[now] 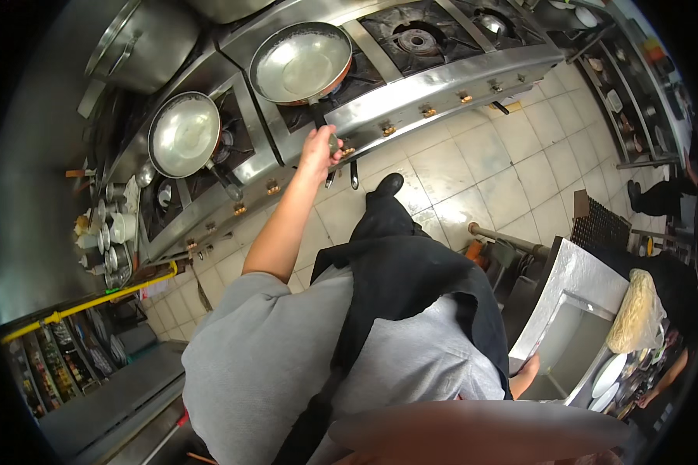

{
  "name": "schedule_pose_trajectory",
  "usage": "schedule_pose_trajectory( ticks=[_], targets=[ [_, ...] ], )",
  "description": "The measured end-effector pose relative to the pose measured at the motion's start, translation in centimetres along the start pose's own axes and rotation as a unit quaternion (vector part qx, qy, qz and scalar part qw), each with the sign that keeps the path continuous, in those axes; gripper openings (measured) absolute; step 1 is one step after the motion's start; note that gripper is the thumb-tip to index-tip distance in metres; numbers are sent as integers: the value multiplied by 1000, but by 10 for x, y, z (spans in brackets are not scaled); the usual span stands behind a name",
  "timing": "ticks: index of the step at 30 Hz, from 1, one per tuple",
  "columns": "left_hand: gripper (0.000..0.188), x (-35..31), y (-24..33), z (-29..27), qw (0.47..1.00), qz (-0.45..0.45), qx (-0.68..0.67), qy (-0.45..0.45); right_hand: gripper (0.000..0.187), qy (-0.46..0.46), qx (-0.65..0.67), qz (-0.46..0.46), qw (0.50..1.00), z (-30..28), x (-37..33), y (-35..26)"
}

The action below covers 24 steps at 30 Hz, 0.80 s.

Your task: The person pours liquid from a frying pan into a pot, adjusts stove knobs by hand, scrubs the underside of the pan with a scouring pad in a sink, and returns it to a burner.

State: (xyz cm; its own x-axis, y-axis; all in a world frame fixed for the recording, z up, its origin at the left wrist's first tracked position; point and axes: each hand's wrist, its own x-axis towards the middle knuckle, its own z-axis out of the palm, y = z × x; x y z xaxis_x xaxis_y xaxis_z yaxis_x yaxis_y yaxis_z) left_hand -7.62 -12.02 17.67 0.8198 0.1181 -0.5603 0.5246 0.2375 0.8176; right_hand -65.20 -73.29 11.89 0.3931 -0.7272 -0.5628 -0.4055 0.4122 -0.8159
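Left to right: we counted one tall pot at the back, then two pans on the stove. The first pan sat unattended over its burner, handle toward the aisle for easy reach. Our left hand was closed around the handle of the second pan, which rested on its burner, probably to steady it. Our right hand, low beside the steel sink, was mostly hidden; we could not tell its grip. One bag of noodles lay on the counter.
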Motion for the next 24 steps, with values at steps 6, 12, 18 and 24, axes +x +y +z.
schedule_pose_trajectory(
  ticks=[6, 12, 18, 24],
  targets=[
    [50, 3, 7, -7, 1000, 7, 9, -25, 45, -3, 14, 14, 1000, -7, 0, 9],
    [73, -5, -6, -5, 997, 12, -47, -55, 46, 8, 12, 15, 1000, -13, 0, 13],
    [72, -9, -31, -11, 993, -1, -111, -34, 46, 25, 3, 15, 1000, -19, -1, 16],
    [47, 16, -173, -81, 965, -17, 249, -83, 47, 22, 9, 18, 1000, -6, 8, 18]
  ],
)
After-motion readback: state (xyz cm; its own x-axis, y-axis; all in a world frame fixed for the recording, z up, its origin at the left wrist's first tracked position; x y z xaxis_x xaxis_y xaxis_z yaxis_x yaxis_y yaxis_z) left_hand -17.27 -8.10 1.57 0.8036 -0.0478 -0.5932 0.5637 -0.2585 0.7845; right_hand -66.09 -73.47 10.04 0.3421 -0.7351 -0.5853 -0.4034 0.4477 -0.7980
